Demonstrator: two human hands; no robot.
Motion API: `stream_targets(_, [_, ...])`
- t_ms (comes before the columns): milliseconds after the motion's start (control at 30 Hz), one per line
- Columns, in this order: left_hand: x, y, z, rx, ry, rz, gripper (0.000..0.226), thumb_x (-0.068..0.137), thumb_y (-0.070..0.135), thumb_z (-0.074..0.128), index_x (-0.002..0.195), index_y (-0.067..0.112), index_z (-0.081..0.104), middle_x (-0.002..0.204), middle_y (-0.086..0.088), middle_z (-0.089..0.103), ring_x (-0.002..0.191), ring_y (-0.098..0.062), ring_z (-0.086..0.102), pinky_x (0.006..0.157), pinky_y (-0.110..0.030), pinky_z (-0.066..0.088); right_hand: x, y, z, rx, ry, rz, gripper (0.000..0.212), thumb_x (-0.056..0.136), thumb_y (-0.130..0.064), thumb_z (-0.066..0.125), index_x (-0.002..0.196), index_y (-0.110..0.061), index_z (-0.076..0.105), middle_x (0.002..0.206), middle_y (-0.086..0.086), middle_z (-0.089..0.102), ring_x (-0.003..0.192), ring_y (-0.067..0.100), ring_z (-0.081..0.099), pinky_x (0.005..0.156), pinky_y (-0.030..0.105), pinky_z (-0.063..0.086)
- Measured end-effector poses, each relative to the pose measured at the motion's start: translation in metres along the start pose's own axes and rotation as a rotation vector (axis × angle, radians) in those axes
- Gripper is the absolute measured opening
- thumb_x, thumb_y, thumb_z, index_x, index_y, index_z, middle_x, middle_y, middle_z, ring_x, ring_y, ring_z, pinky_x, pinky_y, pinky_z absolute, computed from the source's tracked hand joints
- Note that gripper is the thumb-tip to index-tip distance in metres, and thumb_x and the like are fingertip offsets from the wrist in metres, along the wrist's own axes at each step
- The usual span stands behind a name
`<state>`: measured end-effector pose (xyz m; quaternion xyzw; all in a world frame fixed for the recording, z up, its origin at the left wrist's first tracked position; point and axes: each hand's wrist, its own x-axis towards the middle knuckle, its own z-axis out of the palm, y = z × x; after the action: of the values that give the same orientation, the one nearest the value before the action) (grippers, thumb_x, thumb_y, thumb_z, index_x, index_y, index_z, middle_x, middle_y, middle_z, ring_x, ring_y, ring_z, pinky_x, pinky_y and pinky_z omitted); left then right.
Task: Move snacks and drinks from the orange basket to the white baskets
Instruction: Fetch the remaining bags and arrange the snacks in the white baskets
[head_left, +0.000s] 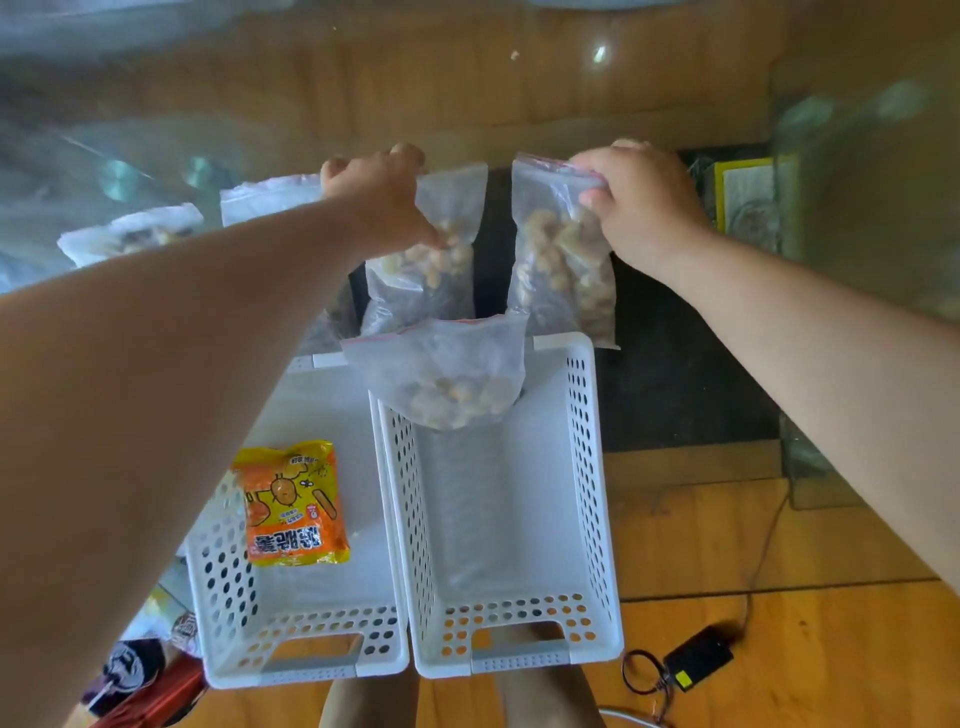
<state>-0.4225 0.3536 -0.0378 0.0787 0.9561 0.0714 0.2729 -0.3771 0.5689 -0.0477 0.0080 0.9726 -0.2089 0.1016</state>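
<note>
left hand (382, 200): fingers pinch a clear bag of nuts (428, 270)
right hand (636, 205): fingers grip a second nut bag (561, 265)
right white basket (589, 467): third nut bag (447, 374) at far end
left white basket (228, 587): orange snack packet (291, 504)

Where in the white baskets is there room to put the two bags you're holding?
The right white perforated plastic basket is bare from its near wall up to the clear zip bag of nuts at its far end. The left white perforated basket is free around the orange snack packet.
</note>
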Motion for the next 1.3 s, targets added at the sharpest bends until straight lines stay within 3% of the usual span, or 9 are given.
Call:
stream_targets(100, [-0.018,0.004,-0.021,-0.105,0.009,0.034,0.059,0.067,0.038,0.079,0.119,0.019,0.059,0.109,-0.006,0.063,0.095,-0.027,0.054,0.077,-0.032,0.041,-0.024,-0.004,-0.026,0.202,0.030,0.045,0.017,0.085,-0.013,0.060,0.098,-0.010,0.070,0.094,0.008,0.062,0.087,0.023,0.056,0.075,0.029,0.042])
stream_targets(433, [-0.090,-0.003,-0.022,-0.409,0.009,0.080,0.021,0.062,0.030,0.083,0.074,0.024,0.066,0.063,0.016,0.055,0.053,0.010,0.051,0.047,0.000,0.035,-0.101,-0.031,-0.048,0.408,0.109,0.030,0.015,0.077,-0.012,0.065,0.088,-0.012,0.074,0.079,-0.005,0.061,0.070,0.005,0.055,0.061,0.013,0.042])
stream_targets(667, [-0.089,0.002,-0.002,-0.449,0.166,-0.019,0.025,0.077,0.025,0.073,0.097,0.011,0.071,0.092,-0.006,0.070,0.090,-0.021,0.064,0.080,-0.026,0.051,-0.093,-0.018,-0.015,0.238,0.139,0.245,0.012,0.082,-0.023,0.065,0.070,-0.021,0.062,0.067,-0.008,0.049,0.059,0.009,0.045,0.049,0.015,0.025])
stream_targets(733, [-0.089,0.010,0.005,-0.410,0.144,0.000,0.017,0.078,0.027,0.071,0.090,0.015,0.072,0.086,-0.004,0.069,0.088,-0.023,0.065,0.078,-0.029,0.051,-0.095,-0.022,-0.002,0.219,0.090,0.231,0.041,0.083,-0.026,0.063,0.051,-0.024,0.039,0.052,-0.009,0.033,0.049,0.010,0.032,0.046,0.022,0.019])
stream_targets(833, [-0.084,0.011,0.000,-0.385,0.201,-0.008,0.014,0.078,0.025,0.069,0.089,0.017,0.073,0.078,-0.002,0.065,0.080,-0.023,0.063,0.067,-0.028,0.046,-0.097,-0.024,0.004,0.272,-0.022,0.174,0.032,0.077,-0.022,0.064,0.056,-0.003,0.050,0.052,0.004,0.039,0.055,0.021,0.038,0.052,0.028,0.027])
stream_targets(967, [-0.073,-0.002,-0.012,-0.395,0.304,-0.156,0.016,0.080,0.025,0.067,0.092,0.016,0.073,0.087,-0.009,0.069,0.078,-0.022,0.057,0.065,-0.026,0.039,-0.085,0.002,-0.011,0.245,0.245,0.385,0.028,0.082,-0.025,0.061,0.060,-0.011,0.051,0.052,-0.002,0.040,0.059,0.023,0.038,0.047,0.026,0.025])
stream_targets(1100, [-0.086,0.008,-0.009,-0.413,0.185,0.034,0.015,0.078,0.023,0.071,0.088,0.012,0.073,0.065,0.001,0.059,0.066,-0.016,0.052,0.064,-0.027,0.045,-0.088,-0.010,-0.017,0.270,0.172,0.220,0.051,0.084,-0.023,0.062,0.047,-0.024,0.026,0.047,-0.005,0.025,0.046,0.011,0.024,0.044,0.019,0.012])
stream_targets(1233, [-0.090,0.003,-0.013,-0.520,0.302,0.024,0.012,0.075,0.023,0.072,0.084,0.015,0.073,0.055,0.010,0.054,0.053,-0.008,0.045,0.053,-0.013,0.040,-0.094,-0.008,-0.027,0.369,0.244,0.187,0.042,0.079,-0.029,0.061,0.050,-0.013,0.035,0.049,-0.002,0.028,0.049,0.015,0.025,0.049,0.027,0.020])
stream_targets(1300, [-0.092,0.004,-0.008,-0.454,0.260,0.034,0.022,0.074,0.026,0.074,0.088,0.009,0.071,0.066,0.001,0.058,0.065,-0.016,0.051,0.062,-0.022,0.045,-0.095,-0.008,-0.026,0.318,0.183,0.187,0.032,0.078,-0.031,0.064,0.057,-0.016,0.046,0.053,-0.002,0.039,0.052,0.017,0.036,0.050,0.026,0.026])
